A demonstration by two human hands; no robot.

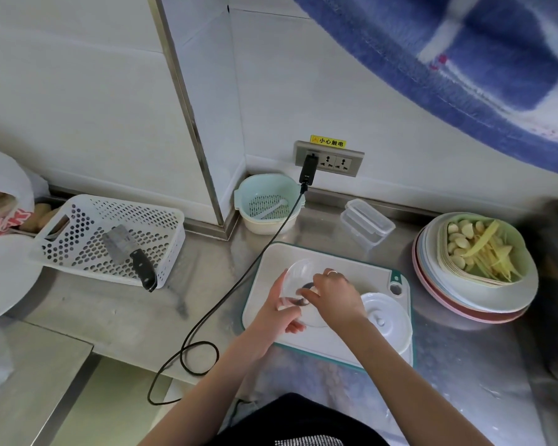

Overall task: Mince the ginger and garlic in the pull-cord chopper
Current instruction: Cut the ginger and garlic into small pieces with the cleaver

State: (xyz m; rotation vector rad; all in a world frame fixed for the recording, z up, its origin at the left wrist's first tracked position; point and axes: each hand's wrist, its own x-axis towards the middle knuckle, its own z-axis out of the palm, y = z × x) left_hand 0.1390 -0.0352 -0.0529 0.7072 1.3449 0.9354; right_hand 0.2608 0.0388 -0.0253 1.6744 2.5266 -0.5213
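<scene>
Clear chopper bowl (298, 275), uncovered, white lid (385, 320) beside, garlic (461, 236) apart

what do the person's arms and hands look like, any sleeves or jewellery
Both forearms are bare, with no sleeves, gloves or watch in view. The right hand wears a thin, pale metallic ring on one finger. The left hand shows no jewellery. At the bottom edge, dark clothing with a small checked patch is visible.

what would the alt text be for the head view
Two hands work at a clear chopper bowl on a white cutting board: the left hand steadies it, the right hand reaches inside. Its white lid lies beside; garlic and ginger wait in a bowl at right.
</scene>
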